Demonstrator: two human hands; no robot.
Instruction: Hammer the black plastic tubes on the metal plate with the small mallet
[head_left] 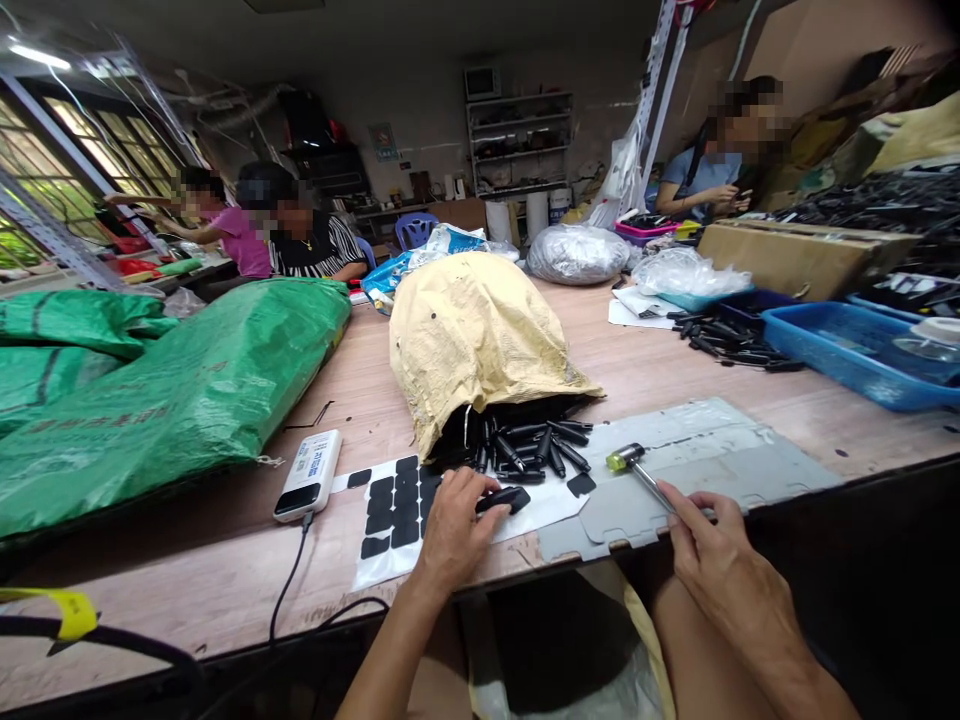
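My left hand (459,528) is closed around a glossy black plastic piece (511,498), whose exact kind I cannot make out. It rests over a white sheet (409,568) with rows of black rounded-square stickers (406,503). In my right hand (724,560) is the metal handle of a small mallet (627,457) with a yellowish tip, its head over a grey board (697,440). Beyond my left hand, many similar black pieces (544,445) spill from the mouth of a pale yellow woven sack (480,330). The inside of the sack is mostly hidden.
A white power bank (309,474) with a cable lies left of the sheet, beside a large green woven sack (195,370). To the right are a blue tray (847,350), a cardboard box (802,258) and more black pieces (731,338). Several people sit farther back.
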